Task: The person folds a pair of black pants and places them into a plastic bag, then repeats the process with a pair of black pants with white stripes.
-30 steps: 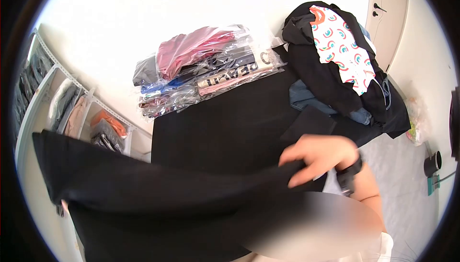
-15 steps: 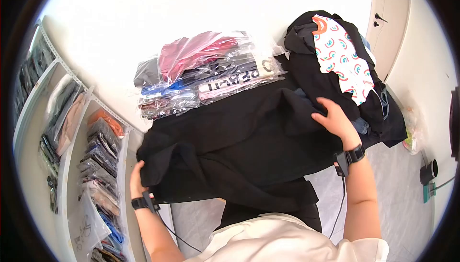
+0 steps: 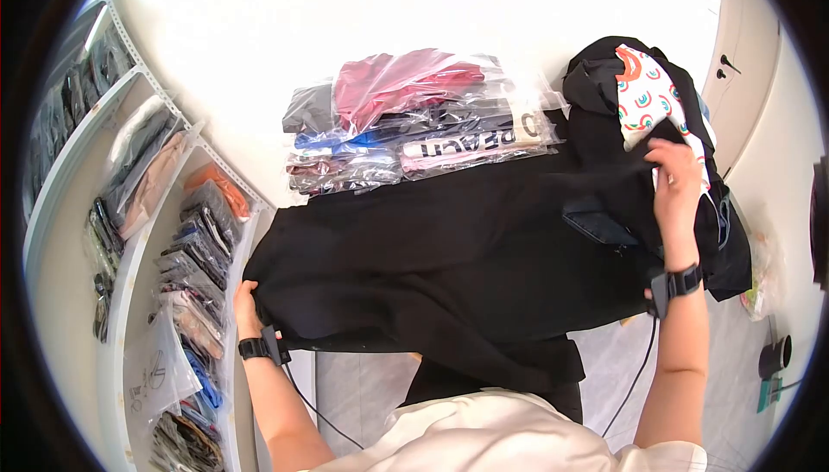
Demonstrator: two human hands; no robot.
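A large black garment (image 3: 414, 256) lies stretched across the table in front of me; its exact kind is hard to make out. At its left end my left hand (image 3: 247, 310) is closed around the edge, fingers partly hidden by the cloth. My right hand (image 3: 677, 185), fingers curled, grips the cloth at the far right end. Beside that hand lies a white garment with a rainbow print (image 3: 643, 96) and orange neckline, on top of a dark clothing pile (image 3: 591, 75). A patch of dark blue denim (image 3: 602, 226) shows near the right end of the black cloth.
Behind the black garment sit stacked clothes in clear plastic bags (image 3: 414, 118). To the left, a white shelf unit (image 3: 129, 299) holds many bagged garments. A door (image 3: 743, 57) stands at the far right, and a black cup-like container (image 3: 775, 355) is low by the right wall.
My right hand has moved up and to the right, drawing the black cloth out flatter. The denim patch shows more now. My left hand stays at the left edge, and the view has shifted slightly.
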